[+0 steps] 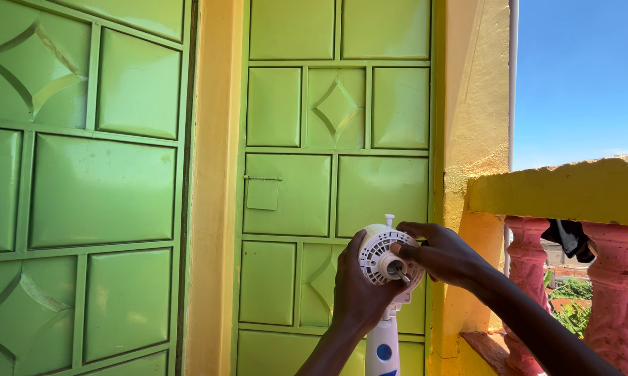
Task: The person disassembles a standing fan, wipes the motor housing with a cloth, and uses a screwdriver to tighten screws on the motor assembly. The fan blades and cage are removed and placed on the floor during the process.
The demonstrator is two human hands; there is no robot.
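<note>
Fan motor head [382,256] on its stand, before the green door [335,139]. Left hand [359,292] wraps it behind; right hand [442,254] fingers pinch the front shaft [401,275]. Shaft step; steady grip needed.

Left hand [356,296]: behind white ribbed plastic fan motor housing [385,256]
Right hand [444,255]: right of housing
Green panelled metal door [335,160]: behind both
</note>
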